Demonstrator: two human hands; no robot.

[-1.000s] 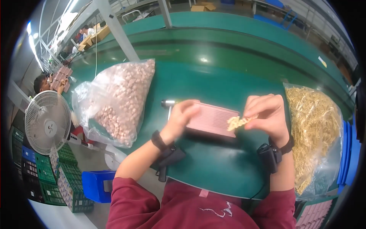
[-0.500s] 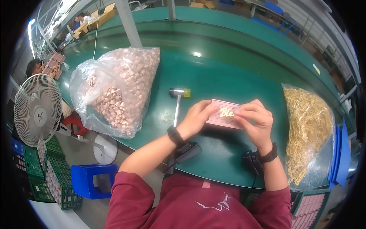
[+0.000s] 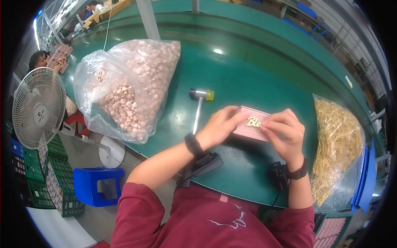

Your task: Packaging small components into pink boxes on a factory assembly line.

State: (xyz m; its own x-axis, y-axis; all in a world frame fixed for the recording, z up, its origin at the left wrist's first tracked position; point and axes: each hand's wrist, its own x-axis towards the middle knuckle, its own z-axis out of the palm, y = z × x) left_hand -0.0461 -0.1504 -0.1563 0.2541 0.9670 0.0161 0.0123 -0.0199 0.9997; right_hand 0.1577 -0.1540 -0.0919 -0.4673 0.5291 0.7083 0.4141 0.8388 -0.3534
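A small pink rectangular panel with rows of holes (image 3: pixel 247 132) is held above the green table. My left hand (image 3: pixel 219 126) is closed around its left side, thumb lying on the front face. Against that face is a gold script lettering piece (image 3: pixel 253 122). My right hand (image 3: pixel 288 131) pinches the lettering's right end, and the fingers hide part of it. Beyond my left hand a mallet (image 3: pixel 199 108) with a black and a yellow head end lies on the table.
A clear bag of small pink parts (image 3: pixel 144 78) stands on the left. Another bag, of gold pieces (image 3: pixel 337 144), lies right beside blue sheets (image 3: pixel 366 177). Black devices (image 3: pixel 206 164) sit at the near edge. A fan (image 3: pixel 39 109), blue stool (image 3: pixel 97 186) and crates (image 3: pixel 62 186) stand left; a person (image 3: pixel 39 61) works beyond.
The view has shifted slightly, so the table things appear displaced. My hands keep hold of the panel and lettering; slightly less of the lettering shows beside my right fingers.
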